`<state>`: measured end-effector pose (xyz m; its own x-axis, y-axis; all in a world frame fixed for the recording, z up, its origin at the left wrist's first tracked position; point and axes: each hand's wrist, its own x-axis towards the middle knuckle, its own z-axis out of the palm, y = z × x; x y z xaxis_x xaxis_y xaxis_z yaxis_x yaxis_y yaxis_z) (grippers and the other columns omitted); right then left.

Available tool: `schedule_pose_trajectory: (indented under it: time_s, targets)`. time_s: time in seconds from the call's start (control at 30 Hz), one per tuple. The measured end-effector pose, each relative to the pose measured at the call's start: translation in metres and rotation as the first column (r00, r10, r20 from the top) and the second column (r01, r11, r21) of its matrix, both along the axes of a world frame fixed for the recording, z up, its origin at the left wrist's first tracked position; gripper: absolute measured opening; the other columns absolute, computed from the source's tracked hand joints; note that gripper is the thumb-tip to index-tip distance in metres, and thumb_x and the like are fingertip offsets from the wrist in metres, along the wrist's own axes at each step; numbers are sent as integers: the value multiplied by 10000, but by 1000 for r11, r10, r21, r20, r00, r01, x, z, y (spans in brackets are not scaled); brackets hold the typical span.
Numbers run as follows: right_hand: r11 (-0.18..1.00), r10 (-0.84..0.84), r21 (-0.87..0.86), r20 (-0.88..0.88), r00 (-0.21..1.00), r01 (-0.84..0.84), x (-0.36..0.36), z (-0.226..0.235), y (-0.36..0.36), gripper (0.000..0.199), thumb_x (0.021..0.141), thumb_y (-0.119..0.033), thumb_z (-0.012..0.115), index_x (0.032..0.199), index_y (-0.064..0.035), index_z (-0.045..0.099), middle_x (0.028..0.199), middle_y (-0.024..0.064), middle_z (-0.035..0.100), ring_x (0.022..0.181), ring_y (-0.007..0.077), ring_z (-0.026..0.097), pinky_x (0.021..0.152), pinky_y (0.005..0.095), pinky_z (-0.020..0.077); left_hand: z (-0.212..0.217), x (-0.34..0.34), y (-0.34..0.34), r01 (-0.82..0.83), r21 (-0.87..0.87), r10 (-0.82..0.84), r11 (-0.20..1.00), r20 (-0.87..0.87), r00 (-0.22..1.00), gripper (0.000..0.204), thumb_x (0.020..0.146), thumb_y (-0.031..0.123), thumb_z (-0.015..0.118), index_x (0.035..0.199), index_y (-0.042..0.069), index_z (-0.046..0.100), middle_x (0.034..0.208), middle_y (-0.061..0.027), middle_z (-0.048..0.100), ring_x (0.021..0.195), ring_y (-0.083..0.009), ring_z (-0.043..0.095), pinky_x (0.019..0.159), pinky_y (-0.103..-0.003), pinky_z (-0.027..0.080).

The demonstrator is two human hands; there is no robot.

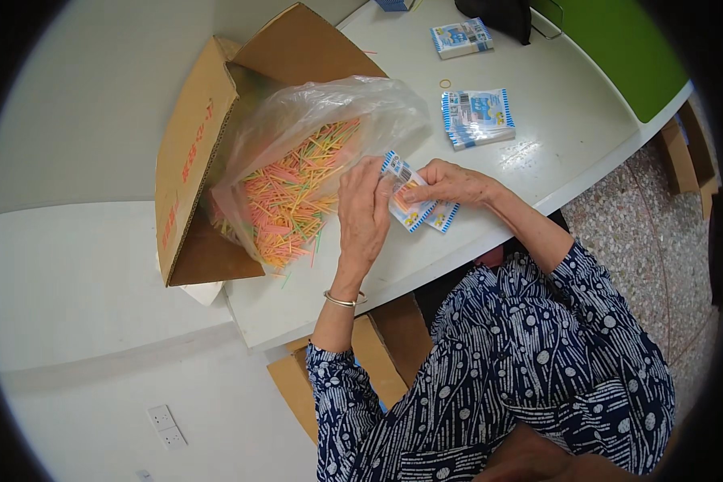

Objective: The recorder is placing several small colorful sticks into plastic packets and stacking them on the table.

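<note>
On table [554, 153]: two hands [402, 201] hold one packet [407, 205], two packet stacks [478, 118]

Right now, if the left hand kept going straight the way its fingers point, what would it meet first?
The left hand points up the table toward the clear plastic bag of coloured sticks in the cardboard box. It would probably meet the bag first, though depth is hard to judge.

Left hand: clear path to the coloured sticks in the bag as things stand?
Probably yes. The left hand sits right by the plastic bag mouth, which faces it, with the coloured sticks spilling toward it. But it shares hold of a small packet with the right hand.
</note>
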<state>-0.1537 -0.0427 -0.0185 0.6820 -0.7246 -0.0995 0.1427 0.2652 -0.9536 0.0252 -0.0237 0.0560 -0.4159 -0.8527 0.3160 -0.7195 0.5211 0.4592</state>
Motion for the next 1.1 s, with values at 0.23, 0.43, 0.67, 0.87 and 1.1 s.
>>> schedule_pose_trajectory:
  time_s: [0.23, 0.43, 0.67, 0.87, 1.1]
  targets:
    - [1000, -13, -27, 0, 1000, 13, 4, -2, 0, 299, 804, -361, 693, 865, -68, 711, 696, -26, 640, 583, 17, 535, 504, 166, 410, -5, -8, 8, -16, 233, 111, 972, -400, 910, 319, 859, 57, 570, 1158, -24, 498, 1057, -135, 580, 946, -178, 564, 816, -285, 454]
    - [990, -57, -136, -87, 995, 45, 0, 8, 2, 298, 783, -327, 710, 831, -33, 705, 660, 8, 636, 557, 66, 540, 515, 213, 427, -15, -3, 3, 152, 584, 325, 798, -628, 707, 312, 848, 70, 611, 1138, 16, 512, 990, -54, 594, 867, -92, 561, 776, -230, 463]
    - [292, -835, -899, -73, 546, 326, -51, -2, -17, 347, 780, -256, 684, 1001, -1, 600, 1004, 128, 582, 950, 275, 537, 800, 364, 439, -43, -6, 15, -4, 432, 233, 902, -480, 845, 312, 828, 76, 630, 1112, 3, 525, 1052, -92, 577, 941, -179, 562, 821, -283, 452]
    - [347, -927, -937, -350, 135, -49, -81, -24, -40, 247, 788, -186, 646, 982, -43, 592, 1116, 86, 541, 1077, 265, 448, 921, 391, 348, -43, 26, -22, -159, -76, 150, 984, -112, 982, 302, 807, 109, 622, 1085, 12, 554, 1162, -167, 531, 1087, -329, 485, 949, -404, 367]
    - [468, -854, -881, -471, 219, -71, -79, -1, -44, 131, 804, -156, 611, 860, -40, 633, 1013, 70, 557, 1022, 240, 460, 897, 383, 358, -47, 94, -115, -191, -371, 306, 909, 283, 909, 397, 774, 217, 636, 1133, 57, 577, 1200, -165, 536, 1123, -363, 455, 976, -480, 312]
